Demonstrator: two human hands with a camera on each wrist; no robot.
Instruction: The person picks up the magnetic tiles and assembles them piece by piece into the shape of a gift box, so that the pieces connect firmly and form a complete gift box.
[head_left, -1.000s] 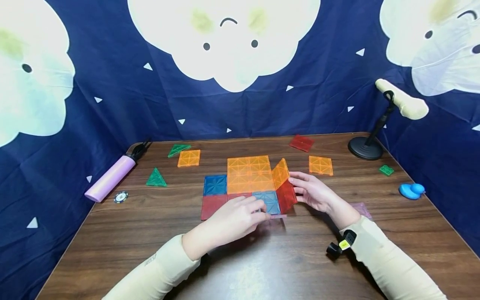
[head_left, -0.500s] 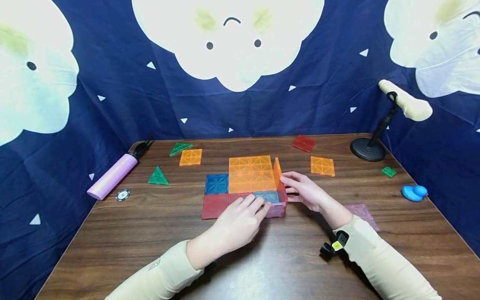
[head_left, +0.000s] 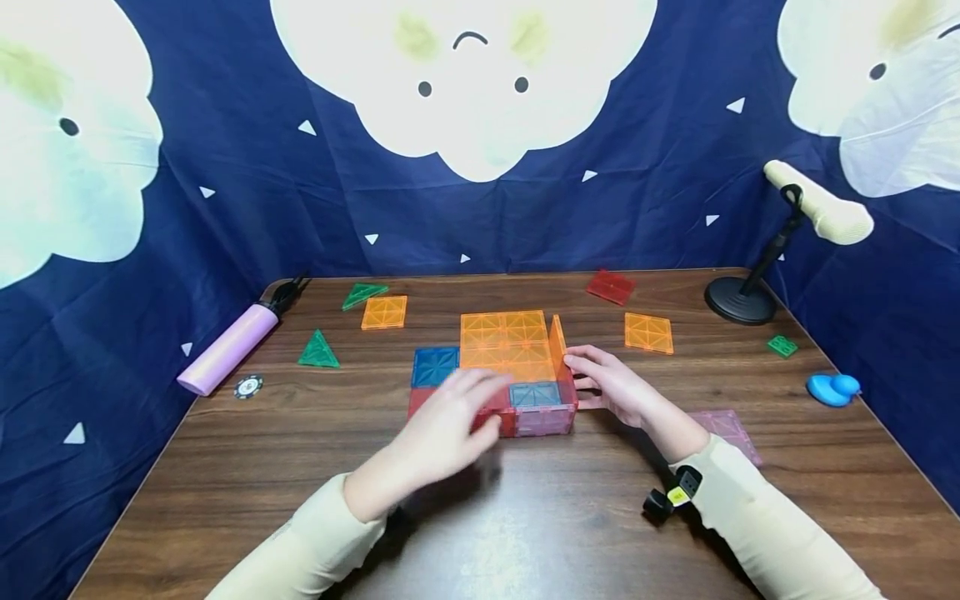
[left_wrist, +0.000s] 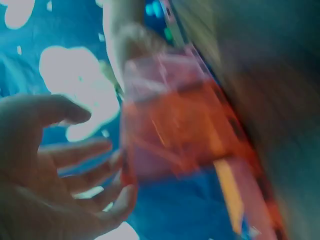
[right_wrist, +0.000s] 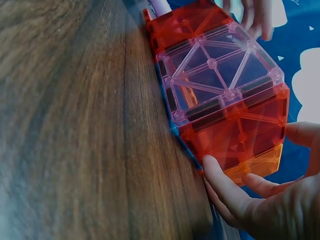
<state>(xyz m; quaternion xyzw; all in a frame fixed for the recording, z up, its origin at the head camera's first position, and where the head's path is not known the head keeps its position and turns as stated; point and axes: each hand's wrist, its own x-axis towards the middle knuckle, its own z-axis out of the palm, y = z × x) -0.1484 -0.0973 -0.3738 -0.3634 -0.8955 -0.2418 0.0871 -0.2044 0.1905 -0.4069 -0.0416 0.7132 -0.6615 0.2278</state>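
Translucent magnetic tiles form a flat base, with orange tiles point(head_left: 504, 342) behind and blue and red ones in front and to the left. On its right edge stand an orange tile point(head_left: 557, 343) and a red tile point(right_wrist: 240, 132). Along the front stand a purple tile point(head_left: 543, 420) and, left of it, another red tile point(left_wrist: 175, 130). My right hand point(head_left: 611, 387) touches the outer side of the right wall with extended fingers. My left hand point(head_left: 450, 429), blurred, hovers over the front left of the base, fingers spread, holding nothing; it hides part of the red base tiles.
Loose tiles lie around: orange point(head_left: 385, 312), orange point(head_left: 648, 333), red point(head_left: 611, 287), purple point(head_left: 726, 432), green triangles point(head_left: 318, 350). A lilac cylinder point(head_left: 228, 348) and a poker chip point(head_left: 248, 387) are left; a black stand point(head_left: 741, 300) and blue duck-like toy point(head_left: 832, 388) right.
The leaning orange and red right-hand tiles have come upright. The front purple tile has swung up to stand, with a red tile beside it. My left hand has let go and moved left.
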